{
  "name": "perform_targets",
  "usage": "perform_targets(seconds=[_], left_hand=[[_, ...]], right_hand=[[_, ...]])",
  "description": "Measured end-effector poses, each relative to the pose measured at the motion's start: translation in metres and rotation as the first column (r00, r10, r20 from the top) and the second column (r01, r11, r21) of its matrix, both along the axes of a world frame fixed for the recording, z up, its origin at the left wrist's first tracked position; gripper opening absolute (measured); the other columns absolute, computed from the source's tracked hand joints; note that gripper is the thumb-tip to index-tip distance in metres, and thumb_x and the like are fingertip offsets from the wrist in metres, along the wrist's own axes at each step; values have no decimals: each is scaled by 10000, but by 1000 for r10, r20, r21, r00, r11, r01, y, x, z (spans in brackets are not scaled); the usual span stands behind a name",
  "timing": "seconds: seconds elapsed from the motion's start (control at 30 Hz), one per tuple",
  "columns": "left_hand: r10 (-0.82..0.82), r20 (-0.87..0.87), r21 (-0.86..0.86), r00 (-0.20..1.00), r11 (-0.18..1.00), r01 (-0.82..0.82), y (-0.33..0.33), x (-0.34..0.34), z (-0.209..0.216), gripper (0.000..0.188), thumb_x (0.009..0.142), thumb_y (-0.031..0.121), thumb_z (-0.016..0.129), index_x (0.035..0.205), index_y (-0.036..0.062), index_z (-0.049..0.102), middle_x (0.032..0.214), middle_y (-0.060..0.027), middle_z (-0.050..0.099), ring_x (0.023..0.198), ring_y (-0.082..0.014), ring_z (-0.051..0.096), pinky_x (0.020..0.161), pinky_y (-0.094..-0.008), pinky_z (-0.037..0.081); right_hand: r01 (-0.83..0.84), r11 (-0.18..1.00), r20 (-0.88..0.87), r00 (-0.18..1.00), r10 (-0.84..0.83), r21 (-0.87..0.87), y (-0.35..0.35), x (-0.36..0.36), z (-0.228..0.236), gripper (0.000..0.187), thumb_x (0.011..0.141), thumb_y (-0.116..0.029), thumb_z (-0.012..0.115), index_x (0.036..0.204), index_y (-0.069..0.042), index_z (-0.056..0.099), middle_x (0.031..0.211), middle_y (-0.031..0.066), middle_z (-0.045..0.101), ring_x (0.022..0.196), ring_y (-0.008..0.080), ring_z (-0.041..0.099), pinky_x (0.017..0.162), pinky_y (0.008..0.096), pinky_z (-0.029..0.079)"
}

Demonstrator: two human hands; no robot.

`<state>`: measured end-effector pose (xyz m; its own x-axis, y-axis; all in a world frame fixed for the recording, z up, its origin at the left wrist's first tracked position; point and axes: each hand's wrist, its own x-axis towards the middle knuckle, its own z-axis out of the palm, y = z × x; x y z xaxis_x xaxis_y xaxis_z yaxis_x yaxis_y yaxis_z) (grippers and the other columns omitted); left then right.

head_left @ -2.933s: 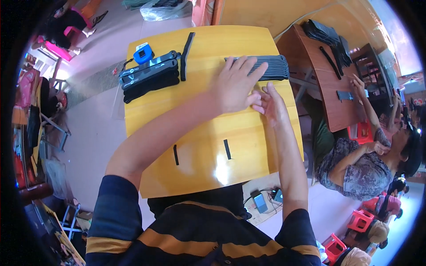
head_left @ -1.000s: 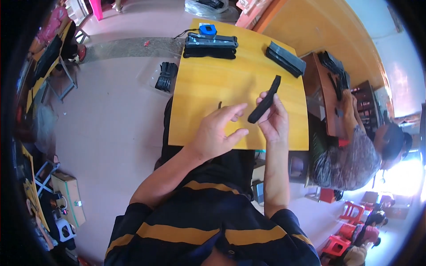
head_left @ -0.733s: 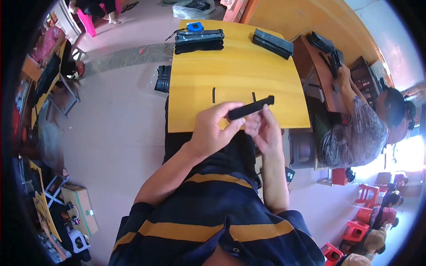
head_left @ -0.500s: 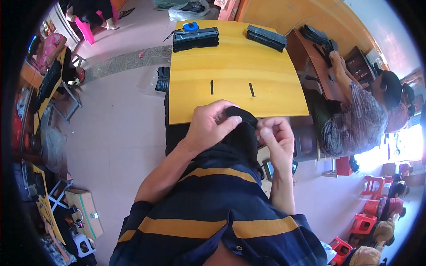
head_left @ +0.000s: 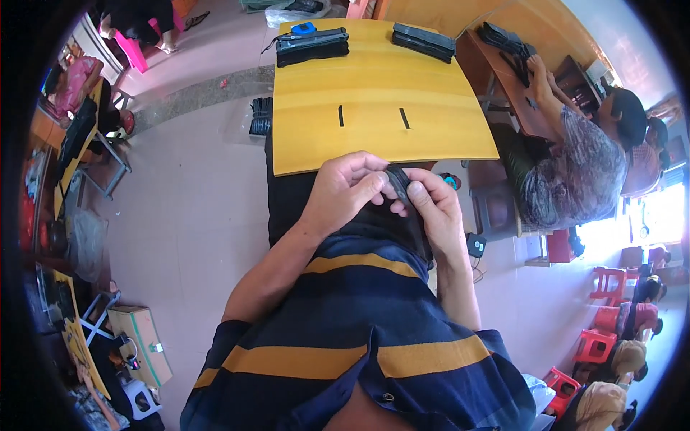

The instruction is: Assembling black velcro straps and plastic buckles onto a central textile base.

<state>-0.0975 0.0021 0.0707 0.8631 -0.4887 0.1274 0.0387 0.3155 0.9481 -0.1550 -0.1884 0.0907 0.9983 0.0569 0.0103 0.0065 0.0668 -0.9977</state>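
Note:
Just past the near edge of the yellow table (head_left: pixel 305 147), above my lap, both hands meet on a black folded strip (head_left: pixel 397 181). My left hand (head_left: pixel 343 192) pinches its left side between thumb and fingers. From the other side my right hand (head_left: pixel 437 207) grips it, thumb on top. The fingers cover much of the strip, so its full length is hidden. Two short black marks (head_left: pixel 341 116) lie on the tabletop ahead of my hands.
At the table's far left is a stack of black strips (head_left: pixel 313 52) topped by a blue tape measure (head_left: pixel 303 29). Another black stack (head_left: pixel 424 44) lies far right. A co-worker (head_left: pixel 575 161) sits close on the right at a brown table (head_left: pixel 489 72). Bundled black strips (head_left: pixel 260 115) stand left.
My right hand has closed onto the strip, which is now held between both hands and turned more upright. The table and its stacks appear slightly higher in view.

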Motion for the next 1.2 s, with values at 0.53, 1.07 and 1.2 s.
perform_targets(seconds=[0.53, 1.07, 1.2], left_hand=[[141, 48, 141, 989, 979, -147, 0, 4, -2, 120, 906, -10, 679, 1017, -46, 654, 890, -73, 718, 754, -85, 680, 671, -220, 552], [151, -91, 152, 984, 979, -136, -17, 40, -27, 103, 855, -22, 679, 948, -58, 651, 826, -93, 729, 727, -119, 721, 640, -250, 565], [119, -42, 211, 992, 972, -108, -23, 50, -40, 118, 888, -30, 668, 1003, -21, 643, 873, -49, 717, 729, -71, 654, 658, -224, 528]], right_hand=[[42, 990, 52, 998, -35, -134, 10, 11, -13, 217, 1040, -112, 583, 1199, 20, 649, 994, 28, 707, 871, 77, 640, 795, 234, 529], [146, 975, 43, 989, -140, -171, 5, 45, -44, 221, 1004, -71, 613, 1203, 18, 649, 946, 61, 732, 862, 112, 677, 803, 267, 544], [137, 962, 42, 991, -131, -235, 3, 57, -46, 221, 992, -65, 631, 1196, 17, 656, 944, 62, 739, 858, 106, 679, 802, 263, 542]])
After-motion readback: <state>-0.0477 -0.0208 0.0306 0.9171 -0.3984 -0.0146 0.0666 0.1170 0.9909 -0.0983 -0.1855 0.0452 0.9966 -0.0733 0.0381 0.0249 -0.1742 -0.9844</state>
